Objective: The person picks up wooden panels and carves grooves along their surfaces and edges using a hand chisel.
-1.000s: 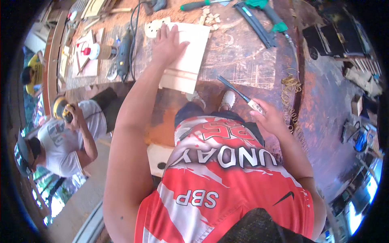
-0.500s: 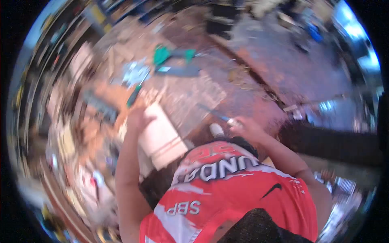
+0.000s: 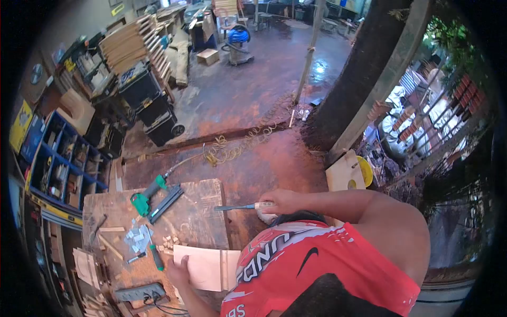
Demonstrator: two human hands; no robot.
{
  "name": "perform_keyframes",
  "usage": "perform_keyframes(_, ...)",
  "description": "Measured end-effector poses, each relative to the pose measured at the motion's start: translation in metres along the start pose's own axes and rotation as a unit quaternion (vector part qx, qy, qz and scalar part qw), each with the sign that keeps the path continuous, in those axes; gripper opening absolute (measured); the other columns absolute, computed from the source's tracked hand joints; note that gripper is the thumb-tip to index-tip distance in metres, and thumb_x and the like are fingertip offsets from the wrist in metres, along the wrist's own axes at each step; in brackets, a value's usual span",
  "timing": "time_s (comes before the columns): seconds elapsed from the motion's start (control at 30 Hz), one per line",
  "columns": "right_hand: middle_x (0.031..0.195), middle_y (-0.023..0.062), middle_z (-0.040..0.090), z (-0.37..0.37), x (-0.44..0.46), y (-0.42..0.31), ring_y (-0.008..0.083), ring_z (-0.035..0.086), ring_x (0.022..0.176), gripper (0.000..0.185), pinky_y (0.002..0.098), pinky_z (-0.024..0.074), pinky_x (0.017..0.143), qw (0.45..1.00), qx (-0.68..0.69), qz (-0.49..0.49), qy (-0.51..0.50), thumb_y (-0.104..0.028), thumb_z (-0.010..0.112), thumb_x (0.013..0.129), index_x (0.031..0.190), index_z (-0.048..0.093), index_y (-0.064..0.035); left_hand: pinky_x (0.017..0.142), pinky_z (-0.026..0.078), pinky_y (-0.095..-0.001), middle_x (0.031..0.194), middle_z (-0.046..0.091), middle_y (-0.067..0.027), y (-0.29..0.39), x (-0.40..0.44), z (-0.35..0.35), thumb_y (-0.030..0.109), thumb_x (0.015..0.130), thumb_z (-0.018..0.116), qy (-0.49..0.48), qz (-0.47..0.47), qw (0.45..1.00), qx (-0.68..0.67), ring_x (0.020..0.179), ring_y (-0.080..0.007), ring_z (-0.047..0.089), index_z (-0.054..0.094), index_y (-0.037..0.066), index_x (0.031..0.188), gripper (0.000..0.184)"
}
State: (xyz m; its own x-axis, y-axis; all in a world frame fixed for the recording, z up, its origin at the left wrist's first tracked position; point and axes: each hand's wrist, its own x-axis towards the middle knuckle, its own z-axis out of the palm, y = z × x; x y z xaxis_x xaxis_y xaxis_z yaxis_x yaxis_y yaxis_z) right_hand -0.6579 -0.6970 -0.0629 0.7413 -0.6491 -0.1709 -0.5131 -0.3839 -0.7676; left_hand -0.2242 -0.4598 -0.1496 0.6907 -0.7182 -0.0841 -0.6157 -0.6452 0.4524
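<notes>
My right hand (image 3: 283,201) is closed around the handle of a chisel (image 3: 240,207), its metal blade pointing left past the workbench edge. My left hand (image 3: 178,271) grips the left edge of a pale wooden board (image 3: 203,268), thumb on top; its other fingers are hidden. A groove crosses the board near my shirt. Beyond the left hand lie a green-handled screwdriver (image 3: 156,257) and small wood offcuts (image 3: 169,242).
A green nail gun (image 3: 150,199) with a coiled air hose (image 3: 227,150) lies on the workbench (image 3: 208,203). A power strip (image 3: 140,292) is nearer. Blue shelving (image 3: 66,164) stands left, a dark post (image 3: 351,79) right, and a blue-topped vacuum (image 3: 239,45) farther off.
The view has swung up and turned, showing more floor and the far workshop. The blur has cleared. The chisel stays in my right hand and the left hand stays on the board.
</notes>
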Motion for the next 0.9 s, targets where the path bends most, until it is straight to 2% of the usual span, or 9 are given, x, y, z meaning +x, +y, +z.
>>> perform_keyframes(0.17, 0.101, 0.0181, 0.070, 0.015, 0.016, 0.005, 0.0376, 0.067, 0.095, 0.037, 0.0469, 0.0521, 0.081, 0.996, -0.058, -0.066, 0.022, -0.040, 0.068, 0.092, 0.111, 0.067, -0.0081, 0.083, 0.052, -0.0521, 0.101, 0.072, -0.0267, 0.001, -0.005, -0.028, 0.045, 0.081, 0.080, 0.021, 0.001, 0.999, -0.030, 0.097, -0.0462, 0.068, 0.064, -0.002, 0.108, 0.056)
perform_keyframes(0.27, 0.102, 0.0177, 0.069, 0.018, 0.027, 0.003, 0.0379, 0.067, 0.095, 0.035, 0.0480, 0.0517, 0.081, 0.998, -0.040, -0.052, 0.003, -0.039, 0.070, 0.090, 0.110, 0.067, -0.0097, 0.082, 0.052, -0.0521, 0.099, 0.071, -0.0271, -0.001, -0.010, -0.042, 0.044, 0.085, 0.078, 0.054, 0.001, 0.998, -0.031, 0.096, -0.0466, 0.068, 0.064, -0.002, 0.107, 0.053)
perform_keyframes(0.47, 0.102, 0.0168, 0.071, 0.006, 0.035, 0.009, 0.0364, 0.068, 0.095, 0.037, 0.0488, 0.0511, 0.079, 0.995, -0.023, -0.096, 0.017, -0.040, 0.071, 0.090, 0.111, 0.068, -0.0097, 0.083, 0.052, -0.0521, 0.101, 0.071, -0.0290, -0.002, -0.015, -0.037, 0.047, 0.092, 0.070, 0.114, -0.094, 0.989, -0.021, 0.096, -0.0481, 0.067, 0.063, -0.005, 0.111, 0.056)
perform_keyframes(0.57, 0.100, 0.0175, 0.069, 0.000, 0.039, 0.031, 0.0358, 0.067, 0.094, 0.039, 0.0481, 0.0505, 0.080, 1.000, 0.020, -0.005, -0.016, -0.040, 0.070, 0.091, 0.111, 0.068, -0.0075, 0.083, 0.052, -0.0518, 0.103, 0.069, -0.0319, -0.003, -0.015, -0.020, 0.049, 0.095, 0.066, 0.095, -0.153, 0.984, 0.001, 0.097, -0.0490, 0.066, 0.063, -0.007, 0.117, 0.060)
perform_keyframes(0.63, 0.099, 0.0186, 0.069, -0.014, 0.043, 0.031, 0.0360, 0.066, 0.094, 0.039, 0.0476, 0.0505, 0.081, 0.997, 0.062, 0.027, -0.037, -0.040, 0.069, 0.092, 0.110, 0.068, -0.0058, 0.083, 0.053, -0.0495, 0.106, 0.069, -0.0318, 0.002, -0.017, -0.014, 0.050, 0.098, 0.062, 0.073, -0.227, 0.971, 0.004, 0.095, -0.0448, 0.068, 0.060, -0.011, 0.122, 0.065)
perform_keyframes(0.7, 0.098, 0.0197, 0.068, -0.022, 0.053, 0.042, 0.0362, 0.066, 0.093, 0.039, 0.0470, 0.0505, 0.081, 0.991, 0.104, 0.067, -0.060, -0.040, 0.069, 0.093, 0.110, 0.067, -0.0041, 0.082, 0.055, -0.0452, 0.108, 0.069, -0.0290, 0.019, -0.025, -0.004, 0.048, 0.100, 0.060, 0.098, -0.231, 0.961, -0.115, 0.091, -0.0377, 0.069, 0.058, -0.014, 0.123, 0.067)
perform_keyframes(0.73, 0.096, 0.0203, 0.067, -0.021, 0.056, 0.057, 0.0362, 0.065, 0.093, 0.039, 0.0466, 0.0506, 0.081, 0.995, 0.101, 0.009, -0.015, -0.039, 0.068, 0.093, 0.109, 0.067, -0.0031, 0.082, 0.058, -0.0407, 0.112, 0.069, -0.0241, -0.011, -0.023, 0.026, 0.046, 0.102, 0.058, 0.096, -0.305, 0.922, -0.220, 0.090, -0.0316, 0.069, 0.055, -0.015, 0.129, 0.067)
perform_keyframes(0.77, 0.094, 0.0209, 0.067, -0.021, 0.064, 0.072, 0.0361, 0.065, 0.092, 0.039, 0.0461, 0.0507, 0.081, 0.994, 0.096, -0.048, 0.028, -0.039, 0.068, 0.094, 0.108, 0.067, -0.0021, 0.082, 0.058, -0.0390, 0.116, 0.067, -0.0238, -0.060, -0.026, 0.050, 0.045, 0.103, 0.057, 0.061, -0.200, 0.970, -0.125, 0.095, -0.0308, 0.069, 0.052, -0.014, 0.132, 0.065)
perform_keyframes(0.9, 0.107, 0.0156, 0.071, -0.046, 0.107, 0.116, 0.0278, 0.068, 0.101, 0.039, 0.0429, 0.0520, 0.086, 0.997, 0.071, -0.035, -0.019, -0.035, 0.066, 0.097, 0.122, 0.063, -0.0045, 0.083, 0.058, -0.0386, 0.116, 0.067, -0.0193, 0.003, -0.042, 0.069, 0.041, 0.106, 0.052, 0.065, -0.284, 0.942, -0.167, 0.097, -0.0279, 0.068, 0.054, -0.011, 0.131, 0.057)
